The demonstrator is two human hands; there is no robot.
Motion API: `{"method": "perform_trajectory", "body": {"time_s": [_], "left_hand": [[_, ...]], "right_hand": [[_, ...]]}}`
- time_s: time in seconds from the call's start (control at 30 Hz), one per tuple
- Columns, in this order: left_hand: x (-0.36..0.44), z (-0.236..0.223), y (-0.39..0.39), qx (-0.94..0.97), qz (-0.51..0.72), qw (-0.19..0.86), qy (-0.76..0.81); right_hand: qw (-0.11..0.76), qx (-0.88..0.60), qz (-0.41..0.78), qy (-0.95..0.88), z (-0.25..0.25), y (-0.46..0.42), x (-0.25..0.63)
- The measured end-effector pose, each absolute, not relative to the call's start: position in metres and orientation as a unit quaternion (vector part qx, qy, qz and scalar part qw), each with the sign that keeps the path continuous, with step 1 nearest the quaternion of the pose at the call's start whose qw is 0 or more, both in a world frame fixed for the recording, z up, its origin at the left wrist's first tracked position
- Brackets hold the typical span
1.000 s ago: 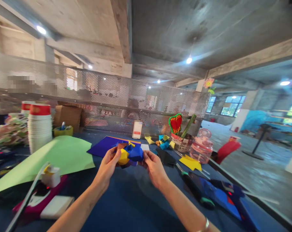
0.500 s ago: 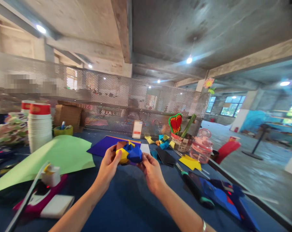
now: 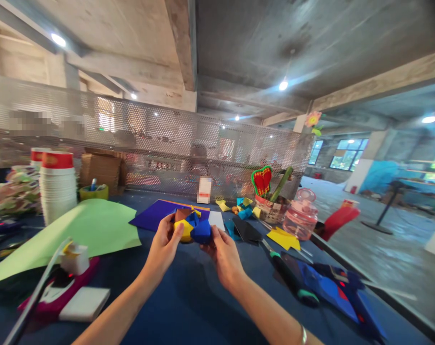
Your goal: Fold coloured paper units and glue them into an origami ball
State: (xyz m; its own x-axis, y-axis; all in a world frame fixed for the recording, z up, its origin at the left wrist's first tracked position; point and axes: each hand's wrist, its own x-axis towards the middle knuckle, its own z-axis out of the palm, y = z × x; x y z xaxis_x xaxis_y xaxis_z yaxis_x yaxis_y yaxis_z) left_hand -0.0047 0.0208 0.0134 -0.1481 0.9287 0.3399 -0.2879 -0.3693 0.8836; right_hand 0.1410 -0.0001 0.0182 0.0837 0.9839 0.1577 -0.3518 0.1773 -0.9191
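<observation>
Between my two hands is a folded paper shape [image 3: 202, 232] made of blue, yellow and brown pieces, held just above the dark blue table. My left hand [image 3: 166, 240] is closed on its yellow and brown side, thumb on the near face. On the blue end, my right hand [image 3: 223, 249] pinches with thumb and fingers; some of those fingertips are hidden behind the paper. Beyond the shape lie purple-blue paper sheets [image 3: 148, 215]. Right of my right hand are black paper [image 3: 248, 232] and yellow paper [image 3: 284, 238].
A green sheet [image 3: 95, 230], stacked paper cups [image 3: 59, 191] and a power strip [image 3: 73, 287] with a cable are on the left. A craft knife-like tool with a black handle [image 3: 289, 273], a glue gun [image 3: 350, 287] and a clear pink-lidded jar [image 3: 299, 218] stand or lie on the right.
The paper shape has turned slightly and moved a little lower between my hands. My right fingers have shifted their hold on its blue end.
</observation>
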Motion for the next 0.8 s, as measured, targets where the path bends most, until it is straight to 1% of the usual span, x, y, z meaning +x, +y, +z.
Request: {"method": "perform_trajectory", "body": {"time_s": [0.2,0.4,0.63,0.8], "left_hand": [[-0.0054,0.0144,0.0209,0.486,0.673,0.434,0.349],[-0.0055,0.0123,0.0209,0.489,0.679,0.437,0.329],[-0.0038,0.0097,0.0195,0.533,0.662,0.414,0.325],[-0.003,0.0096,0.019,0.529,0.659,0.428,0.321]], "right_hand": [[0.616,-0.346,0.507,-0.494,0.0245,-0.0078,0.1349],[0.614,-0.35,0.501,-0.5,0.0195,-0.003,0.1355],[0.619,-0.326,0.508,-0.502,0.017,-0.0021,0.1362],[0.609,-0.328,0.515,-0.505,0.017,-0.0041,0.1348]]}}
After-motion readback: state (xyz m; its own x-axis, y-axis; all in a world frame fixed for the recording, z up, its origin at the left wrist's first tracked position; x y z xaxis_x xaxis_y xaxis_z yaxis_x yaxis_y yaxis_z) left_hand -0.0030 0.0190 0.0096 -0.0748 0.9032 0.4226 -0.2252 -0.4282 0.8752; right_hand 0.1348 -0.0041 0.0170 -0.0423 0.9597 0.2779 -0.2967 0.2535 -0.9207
